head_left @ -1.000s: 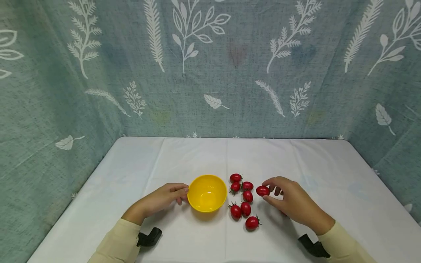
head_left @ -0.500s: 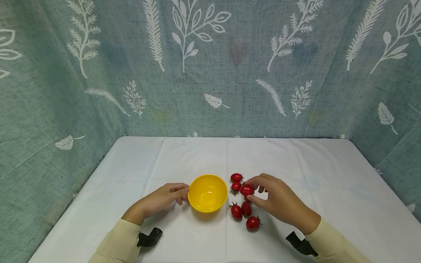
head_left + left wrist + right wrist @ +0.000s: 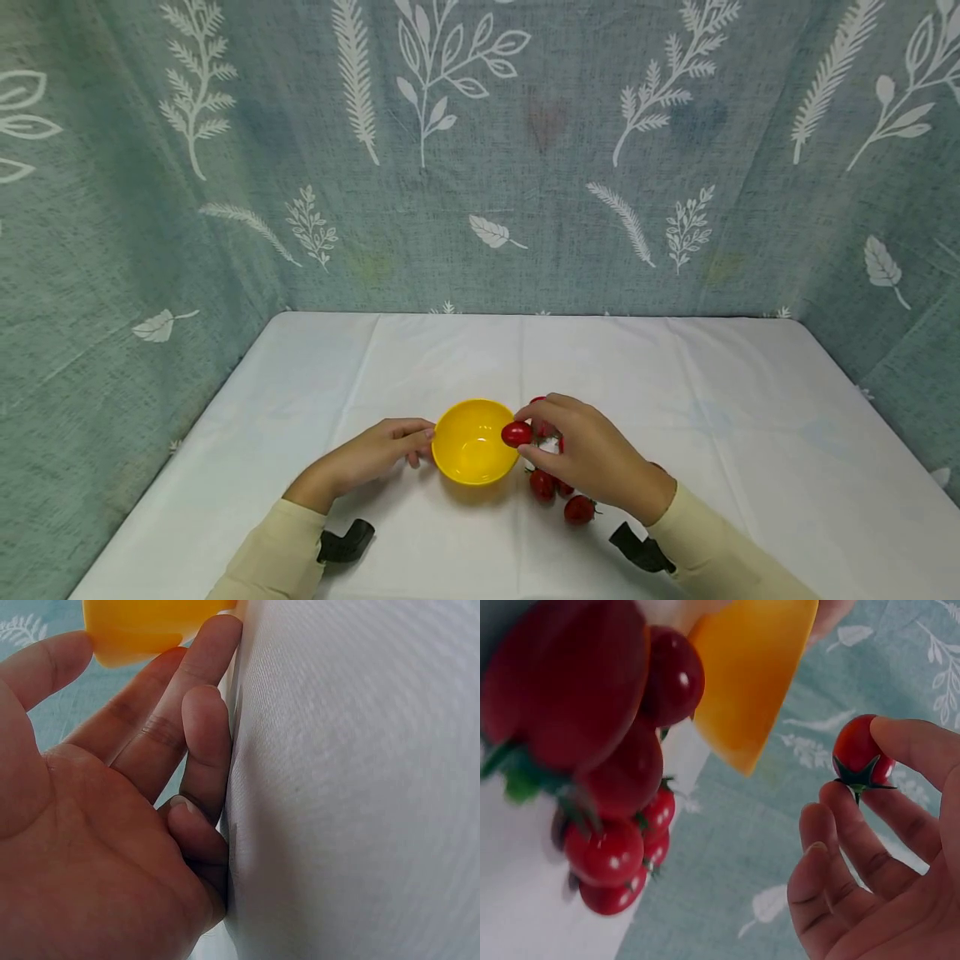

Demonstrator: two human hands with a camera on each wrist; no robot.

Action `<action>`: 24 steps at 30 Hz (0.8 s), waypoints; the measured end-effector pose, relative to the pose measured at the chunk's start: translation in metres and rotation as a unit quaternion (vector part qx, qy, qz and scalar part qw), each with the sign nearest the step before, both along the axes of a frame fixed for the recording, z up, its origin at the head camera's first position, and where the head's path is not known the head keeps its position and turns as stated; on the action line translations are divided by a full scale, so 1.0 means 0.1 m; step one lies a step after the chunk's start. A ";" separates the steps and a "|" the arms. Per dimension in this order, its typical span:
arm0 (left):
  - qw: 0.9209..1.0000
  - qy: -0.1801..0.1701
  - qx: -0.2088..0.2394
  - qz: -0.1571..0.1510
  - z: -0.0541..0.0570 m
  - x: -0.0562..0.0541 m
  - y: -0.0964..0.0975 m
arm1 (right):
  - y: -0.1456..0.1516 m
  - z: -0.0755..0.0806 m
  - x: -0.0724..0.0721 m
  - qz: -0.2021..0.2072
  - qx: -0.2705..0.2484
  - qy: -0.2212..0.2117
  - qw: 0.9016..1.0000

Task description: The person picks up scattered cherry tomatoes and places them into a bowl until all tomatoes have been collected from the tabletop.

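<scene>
A yellow bowl point(image 3: 474, 458) stands upright on the white cloth. My left hand point(image 3: 371, 454) touches its left side, thumb at the rim and fairly straight fingers against the outer wall, as the left wrist view point(image 3: 142, 630) shows. My right hand point(image 3: 592, 454) pinches a cherry tomato point(image 3: 517, 433) between thumb and fingers, over the bowl's right rim. In the right wrist view the held tomato point(image 3: 859, 746) has its green stem end pointing down. Several other cherry tomatoes point(image 3: 604, 851) lie right of the bowl, partly hidden under my right hand in the head view.
A white cloth point(image 3: 420, 350) covers the table. A green-grey curtain with white leaf prints point(image 3: 480, 167) hangs behind and along both sides. One loose cherry tomato point(image 3: 579, 509) lies nearest the front. Black straps point(image 3: 641, 550) are at both sleeves.
My right hand has moved left with the cherry tomato, from beyond the other tomatoes to the bowl's right rim. The left hand has stayed at the bowl.
</scene>
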State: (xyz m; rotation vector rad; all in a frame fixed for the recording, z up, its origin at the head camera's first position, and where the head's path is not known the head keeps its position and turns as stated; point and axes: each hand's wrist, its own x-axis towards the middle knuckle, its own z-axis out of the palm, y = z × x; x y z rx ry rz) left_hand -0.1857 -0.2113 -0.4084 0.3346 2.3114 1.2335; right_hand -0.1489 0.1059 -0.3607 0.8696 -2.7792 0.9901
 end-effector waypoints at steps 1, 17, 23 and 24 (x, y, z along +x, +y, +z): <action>1.000 -0.001 -0.002 0.002 0.00 0.00 0.00 | -0.02 -0.01 -0.01 0.001 0.003 0.001 1.000; 1.000 0.000 -0.011 -0.002 -0.01 0.00 -0.02 | -0.35 -0.16 -0.16 0.034 0.068 -0.025 0.997; 1.000 -0.004 -0.010 0.000 -0.01 0.00 -0.01 | -0.42 -0.18 -0.22 0.035 0.089 -0.033 0.995; 1.000 -0.005 -0.009 0.000 -0.01 0.00 -0.01 | -0.43 -0.18 -0.22 0.035 0.092 -0.031 0.995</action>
